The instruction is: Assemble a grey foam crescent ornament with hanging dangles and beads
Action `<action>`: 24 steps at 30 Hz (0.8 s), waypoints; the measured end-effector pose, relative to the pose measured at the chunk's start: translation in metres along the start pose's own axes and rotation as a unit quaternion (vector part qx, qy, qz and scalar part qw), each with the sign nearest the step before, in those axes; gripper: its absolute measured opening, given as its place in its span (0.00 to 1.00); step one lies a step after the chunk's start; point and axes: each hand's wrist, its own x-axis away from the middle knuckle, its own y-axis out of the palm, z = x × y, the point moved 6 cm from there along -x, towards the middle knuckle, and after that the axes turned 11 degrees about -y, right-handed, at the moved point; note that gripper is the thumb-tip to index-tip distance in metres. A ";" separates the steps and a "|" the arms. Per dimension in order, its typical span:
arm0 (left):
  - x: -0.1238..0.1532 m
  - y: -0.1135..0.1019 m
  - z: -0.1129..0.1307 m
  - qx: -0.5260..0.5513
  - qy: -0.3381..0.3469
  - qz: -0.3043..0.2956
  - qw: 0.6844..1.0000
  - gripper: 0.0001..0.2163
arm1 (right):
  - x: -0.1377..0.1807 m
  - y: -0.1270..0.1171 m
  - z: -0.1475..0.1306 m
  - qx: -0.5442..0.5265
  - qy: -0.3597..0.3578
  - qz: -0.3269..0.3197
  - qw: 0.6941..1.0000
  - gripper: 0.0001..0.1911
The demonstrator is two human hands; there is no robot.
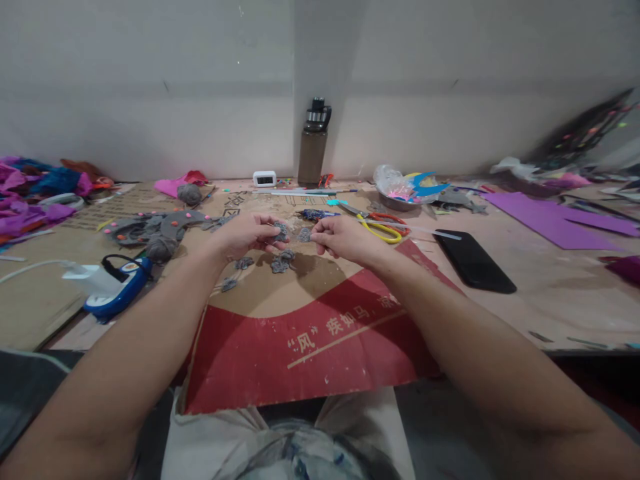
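Note:
My left hand point(257, 232) pinches a small grey crocheted-looking piece point(281, 232) between thumb and fingers. Opposite it, my right hand point(336, 237) has its fingertips closed on a second grey piece point(305, 234). The two pieces are a short gap apart, above a brown and red cardboard sheet point(320, 347). Below my hands, several similar grey pieces point(283, 262) lie on the cardboard. Left of my left hand is a grey strip with orange dots point(170, 225), and a ball of grey yarn point(163, 248) rests against it.
Yellow-handled scissors point(383, 232) lie beyond my right hand, near a black phone point(475, 261). A bottle point(313, 150) and a small white clock point(265, 179) stand by the wall. On the left is a blue power strip point(117, 290); purple sheets point(545, 217) lie on the right.

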 end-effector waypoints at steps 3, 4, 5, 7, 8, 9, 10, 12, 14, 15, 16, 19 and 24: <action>-0.002 -0.003 -0.001 -0.007 0.003 0.012 1.000 0.07 | 0.002 0.000 -0.004 -0.007 -0.007 -0.007 1.000 0.08; -0.002 -0.003 -0.002 -0.008 0.003 0.014 1.000 0.07 | 0.003 0.001 -0.005 -0.011 -0.007 -0.011 1.000 0.08; -0.003 -0.004 -0.002 -0.009 0.001 0.016 1.000 0.07 | 0.004 0.002 -0.006 -0.015 -0.006 -0.016 1.000 0.08; -0.004 -0.004 -0.004 -0.009 -0.002 0.021 1.000 0.08 | 0.005 0.003 -0.007 -0.020 -0.004 -0.027 0.999 0.09; -0.004 -0.005 -0.004 -0.006 -0.002 0.026 1.000 0.08 | 0.005 0.004 -0.007 -0.023 -0.005 -0.033 0.999 0.08; -0.005 -0.006 -0.004 -0.005 -0.001 0.030 1.000 0.07 | 0.005 0.005 -0.006 -0.025 -0.007 -0.038 0.999 0.08; -0.005 -0.006 -0.005 -0.004 0.000 0.032 0.999 0.07 | 0.005 0.006 -0.005 -0.025 -0.010 -0.042 0.999 0.07; -0.006 -0.007 -0.005 -0.002 0.005 0.035 0.999 0.07 | 0.004 0.007 -0.002 -0.018 -0.019 -0.046 0.999 0.06; -0.007 -0.008 -0.006 -0.003 0.006 0.032 0.999 0.07 | 0.003 0.007 0.000 -0.012 -0.024 -0.045 0.999 0.06; -0.008 -0.009 -0.006 -0.002 0.006 0.031 1.000 0.07 | 0.003 0.006 0.001 -0.010 -0.024 -0.043 0.999 0.06; -0.008 -0.009 -0.007 0.000 0.006 0.030 1.000 0.07 | 0.003 0.006 0.002 -0.011 -0.024 -0.042 0.999 0.06; -0.009 -0.010 -0.007 0.010 0.008 0.032 0.999 0.07 | 0.005 0.008 0.004 -0.017 -0.016 -0.049 0.999 0.07; -0.008 -0.012 -0.005 0.003 0.014 0.057 0.998 0.07 | 0.005 0.012 0.004 -0.025 -0.018 -0.060 0.998 0.07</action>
